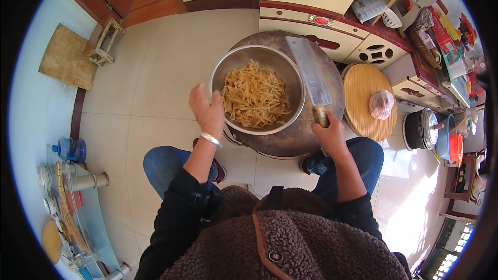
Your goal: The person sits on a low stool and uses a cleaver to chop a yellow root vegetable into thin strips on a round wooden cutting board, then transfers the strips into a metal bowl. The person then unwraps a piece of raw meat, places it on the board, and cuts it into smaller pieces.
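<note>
A stainless steel bowl (297, 109) of yellowish cut strips (255, 95), which look like potato, rests on a round dark chopping block (330, 62). Beside its left rim is my left hand (208, 111), slightly blurred, fingers spread and nothing in them. The thumb overlaps the rim; whether it touches I cannot tell. My right hand (332, 134) grips the wooden handle (320, 116) of a cleaver. Its broad blade (309, 70) points away from me, flat over the block's right side, close along the bowl.
A round slatted lid or board (362, 93) carrying a bagged item (381, 104) is right of the block. Cream cabinets (295, 23) stand behind, and a lidded black pot (414, 129) farther right. At left are a small wooden stool (104, 44) and a glass shelf (91, 206).
</note>
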